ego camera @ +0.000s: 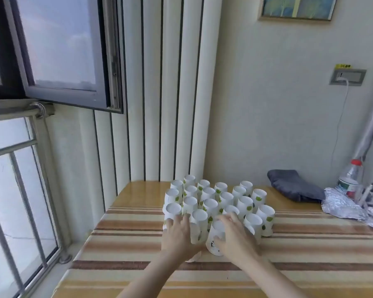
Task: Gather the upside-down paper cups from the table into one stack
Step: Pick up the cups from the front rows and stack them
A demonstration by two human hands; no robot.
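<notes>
**Cups clustered at the far half of the table; both hands at the near row**

Striped cloth covers the table point(121, 250), which sits against a pale wall beside an open window point(58, 50). Your paper cups point(220, 198) stand upside down in a tight cluster toward the table's far edge, most touching their neighbours. None are nested yet, so the stack looks unstarted.

Handling, as judged: thin paper, very light, easily dented. A sideways knock will likely topple several cups at once because they stand so close. Take each one by the side wall just under the closed base, with gentle pressure only. Lift straight up before moving across.

Your left hand point(178, 235) reaches in at the near-left of the cluster, fingers extended and slightly spread against the wall of the near cup point(199, 224); a wrap around it is not visible. Your right hand point(233, 235) lies over the nearest cup point(215, 239), the one with a small dark print, fingers curved around its upper wall and base. Both forearms come in from the near edge, converging.

At the far-right corner: a dark folded cloth point(295, 187), crumpled foil point(345, 205) and a plastic bottle point(351, 179).
</notes>
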